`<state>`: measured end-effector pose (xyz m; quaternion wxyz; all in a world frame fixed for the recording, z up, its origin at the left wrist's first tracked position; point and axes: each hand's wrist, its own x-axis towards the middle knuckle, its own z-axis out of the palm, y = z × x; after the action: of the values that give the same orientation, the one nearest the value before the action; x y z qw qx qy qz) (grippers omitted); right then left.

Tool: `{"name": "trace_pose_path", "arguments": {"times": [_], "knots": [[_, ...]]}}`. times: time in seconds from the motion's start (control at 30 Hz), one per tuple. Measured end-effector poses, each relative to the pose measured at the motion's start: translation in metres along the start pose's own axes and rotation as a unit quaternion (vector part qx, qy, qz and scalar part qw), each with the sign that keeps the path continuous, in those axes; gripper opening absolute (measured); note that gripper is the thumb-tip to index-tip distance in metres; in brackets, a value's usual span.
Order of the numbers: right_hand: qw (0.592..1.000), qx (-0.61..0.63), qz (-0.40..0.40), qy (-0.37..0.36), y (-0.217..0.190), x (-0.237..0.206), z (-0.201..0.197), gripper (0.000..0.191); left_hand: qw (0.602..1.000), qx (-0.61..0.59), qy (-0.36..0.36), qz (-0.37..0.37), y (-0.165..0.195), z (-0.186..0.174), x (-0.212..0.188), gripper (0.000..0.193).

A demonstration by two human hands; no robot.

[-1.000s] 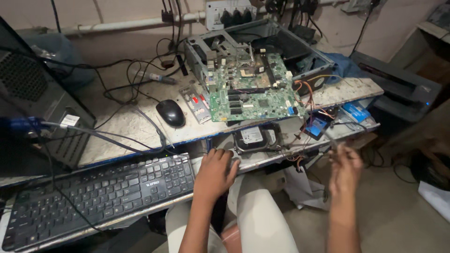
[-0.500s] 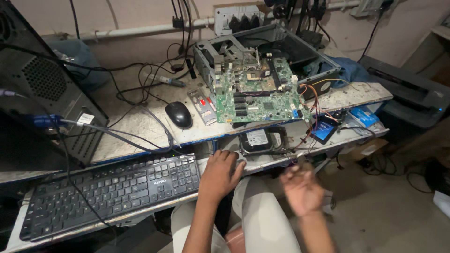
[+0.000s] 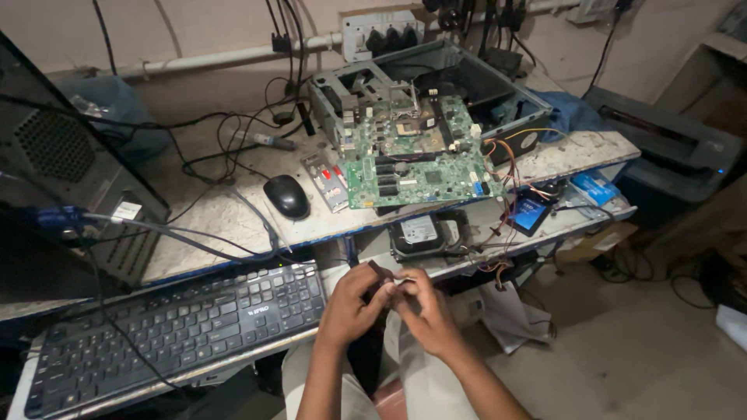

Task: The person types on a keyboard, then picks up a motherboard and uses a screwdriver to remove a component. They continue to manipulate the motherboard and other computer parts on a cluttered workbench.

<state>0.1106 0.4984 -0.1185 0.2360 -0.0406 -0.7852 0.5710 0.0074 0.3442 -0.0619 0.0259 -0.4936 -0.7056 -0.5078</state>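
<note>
Your left hand (image 3: 350,303) and right hand (image 3: 424,311) meet over your lap, just below the table (image 3: 218,225) edge, both pinching a small dark part (image 3: 383,274) between the fingertips. What the part is can't be told; it sits between the two hands, touching both. Keyboard (image 3: 171,327) lies left of the hands, hard drive (image 3: 420,232) just above, green circuit board (image 3: 412,159) and black mouse (image 3: 286,196) farther up.

Matt black plastic keyboard (image 3: 179,330); rough, perhaps stone, worktop (image 3: 210,225).
</note>
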Motion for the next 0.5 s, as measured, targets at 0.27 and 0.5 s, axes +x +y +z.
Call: {"name": "trace_pose_path", "arguments": {"times": [0.27, 0.5], "knots": [[0.98, -0.032, -0.115, 0.163, -0.047, 0.021, -0.036, 0.024, 1.0, -0.01, -0.007, -0.02, 0.009, -0.001, 0.003, 0.038], [0.946, -0.012, -0.087, 0.312, -0.07, 0.064, -0.125, 0.034, 0.999, 0.007, -0.035, -0.024, 0.013, -0.002, 0.006, 0.036]]}}
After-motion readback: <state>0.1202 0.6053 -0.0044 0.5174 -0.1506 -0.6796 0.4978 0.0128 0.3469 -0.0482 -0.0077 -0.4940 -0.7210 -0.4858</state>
